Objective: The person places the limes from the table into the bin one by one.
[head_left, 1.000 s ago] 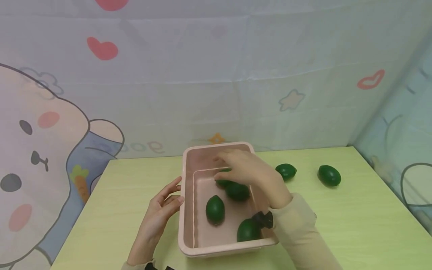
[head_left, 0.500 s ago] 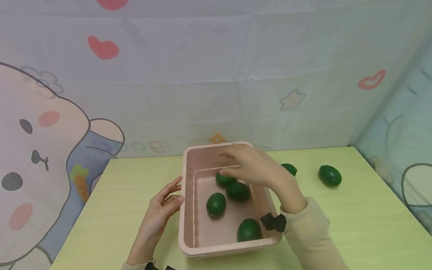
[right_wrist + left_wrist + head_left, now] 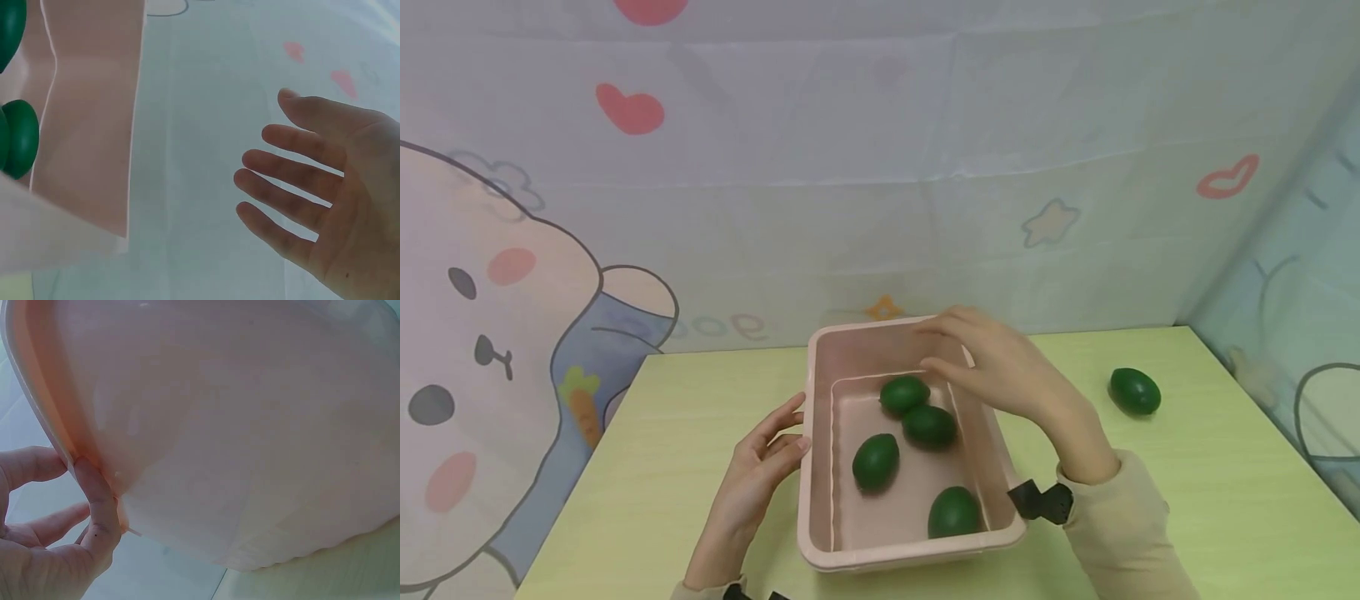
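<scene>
While my left hand [image 3: 758,462] gripped the pink bin [image 3: 910,552], my right hand [image 3: 1003,367] hovered at its edge, fingers [image 3: 281,199] loose.

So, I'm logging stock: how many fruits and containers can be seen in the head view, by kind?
Green fruits: 5 (4 in the pink bin, 1 on the table)
Containers: 1 (that pink bin)
Total: 6, not counting anything the right hand may hide
</scene>
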`<state>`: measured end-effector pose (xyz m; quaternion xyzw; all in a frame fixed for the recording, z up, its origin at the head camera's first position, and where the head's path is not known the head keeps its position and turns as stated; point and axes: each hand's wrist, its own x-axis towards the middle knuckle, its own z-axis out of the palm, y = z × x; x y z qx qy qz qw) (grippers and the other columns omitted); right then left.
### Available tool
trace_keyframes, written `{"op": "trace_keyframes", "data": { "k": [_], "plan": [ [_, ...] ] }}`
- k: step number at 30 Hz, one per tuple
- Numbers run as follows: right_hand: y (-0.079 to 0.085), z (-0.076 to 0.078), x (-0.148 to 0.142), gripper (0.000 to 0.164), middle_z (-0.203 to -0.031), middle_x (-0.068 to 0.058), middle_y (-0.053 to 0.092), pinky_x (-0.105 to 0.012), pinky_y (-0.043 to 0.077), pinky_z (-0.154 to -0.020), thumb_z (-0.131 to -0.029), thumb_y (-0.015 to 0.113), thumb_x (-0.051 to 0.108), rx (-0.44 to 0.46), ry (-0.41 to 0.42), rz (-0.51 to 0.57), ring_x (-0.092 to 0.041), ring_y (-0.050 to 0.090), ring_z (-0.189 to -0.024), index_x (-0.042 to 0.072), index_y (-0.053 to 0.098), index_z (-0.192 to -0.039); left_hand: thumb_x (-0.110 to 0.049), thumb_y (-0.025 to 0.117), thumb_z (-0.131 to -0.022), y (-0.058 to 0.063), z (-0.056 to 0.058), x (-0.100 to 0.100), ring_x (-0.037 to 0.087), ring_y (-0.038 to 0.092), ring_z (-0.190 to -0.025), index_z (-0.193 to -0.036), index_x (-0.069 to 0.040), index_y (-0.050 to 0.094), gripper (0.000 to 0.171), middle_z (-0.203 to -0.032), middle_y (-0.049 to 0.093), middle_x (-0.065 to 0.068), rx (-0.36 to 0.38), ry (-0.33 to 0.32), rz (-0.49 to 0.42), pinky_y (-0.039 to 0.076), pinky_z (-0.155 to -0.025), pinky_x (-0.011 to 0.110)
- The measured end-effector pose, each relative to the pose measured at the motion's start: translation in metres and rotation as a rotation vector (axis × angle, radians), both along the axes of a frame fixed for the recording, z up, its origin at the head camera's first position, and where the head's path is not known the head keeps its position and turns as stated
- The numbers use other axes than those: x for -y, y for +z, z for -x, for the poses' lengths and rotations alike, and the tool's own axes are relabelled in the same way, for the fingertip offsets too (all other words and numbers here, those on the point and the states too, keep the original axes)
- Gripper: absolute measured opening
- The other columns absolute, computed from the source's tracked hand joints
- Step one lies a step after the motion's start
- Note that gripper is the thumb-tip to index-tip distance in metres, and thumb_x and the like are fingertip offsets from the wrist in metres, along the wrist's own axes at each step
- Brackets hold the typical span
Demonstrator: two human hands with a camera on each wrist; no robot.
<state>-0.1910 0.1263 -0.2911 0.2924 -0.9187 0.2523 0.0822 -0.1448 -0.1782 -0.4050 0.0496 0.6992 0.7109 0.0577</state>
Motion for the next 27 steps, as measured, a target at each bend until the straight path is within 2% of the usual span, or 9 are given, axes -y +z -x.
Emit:
{"op": "trace_keyframes", "data": {
  "k": [6,12,20,27],
  "plan": [
    [-0.001,-0.001,-0.01,0.041,-0.125,0.002,0.059,-0.042,0.046,-0.101,-0.092,0.062,0.042,-0.065,-0.016,0.048,-0.019,0.054,-0.121,0.022,0.059,-0.128,-0.008,0.059,-0.093,0.0,0.0,0.0,0.005,0.062,-0.097,-0.147,-0.013,0.038,0.059,-0.125,0.048,0.002,0.004,0.0,-0.006,0.052,-0.089,0.025],
    [-0.004,-0.001,-0.019,0.041,-0.126,0.0,0.06,-0.043,0.045,-0.102,-0.092,0.063,0.039,-0.099,-0.022,0.065,-0.02,0.053,-0.122,0.02,0.06,-0.128,-0.008,0.059,-0.093,0.001,0.0,0.0,0.005,0.062,-0.096,-0.147,-0.013,0.038,0.058,-0.125,0.046,0.004,0.0,-0.004,-0.01,0.052,-0.089,0.025],
    [-0.01,0.001,-0.032,0.038,-0.125,-0.004,0.061,-0.047,0.045,-0.1,-0.092,0.065,0.025,-0.152,-0.048,0.096,-0.025,0.054,-0.121,0.014,0.06,-0.127,-0.009,0.06,-0.093,0.0,0.0,0.0,0.005,0.062,-0.096,-0.147,-0.014,0.039,0.058,-0.126,0.045,0.005,0.003,0.001,-0.006,0.052,-0.089,0.024],
    [-0.022,0.0,-0.044,0.037,-0.125,-0.004,0.061,-0.048,0.047,-0.096,-0.091,0.066,0.018,-0.218,-0.079,0.172,-0.025,0.054,-0.12,0.016,0.06,-0.127,-0.008,0.059,-0.093,0.002,-0.001,0.0,0.005,0.062,-0.096,-0.146,-0.012,0.039,0.057,-0.125,0.045,0.006,-0.01,0.002,-0.016,0.052,-0.087,0.024]
  ]
}}
